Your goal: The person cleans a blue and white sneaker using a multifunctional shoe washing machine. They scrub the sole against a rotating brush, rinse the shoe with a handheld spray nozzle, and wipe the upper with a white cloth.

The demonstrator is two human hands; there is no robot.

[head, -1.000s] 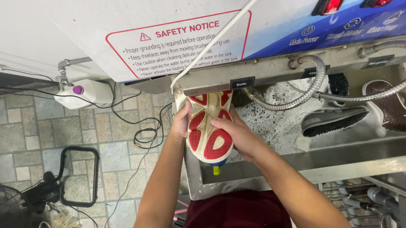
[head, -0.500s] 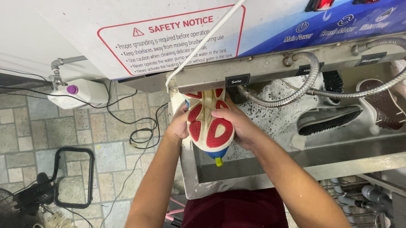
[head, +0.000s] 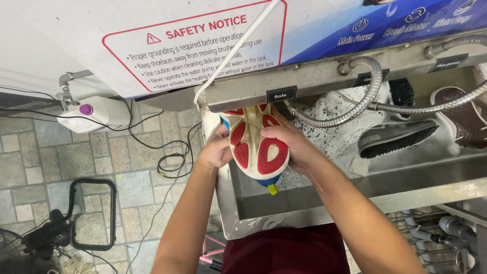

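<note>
Gripping one sneaker [head: 258,146], sole up: left hand [head: 216,151] clasps its left edge, right hand [head: 290,146] wraps its right edge, toe under the machine's housing [head: 149,32]. Two more shoes [head: 399,138] lie farther right in the foamy steel basin [head: 328,211]. Stone-tile floor beyond left hand.

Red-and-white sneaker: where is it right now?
In the head view, the sneaker sits centre frame, sole up, gripped between the left hand and right hand, its toe end tucked under the machine's front ledge at the left end of the steel basin.
</note>
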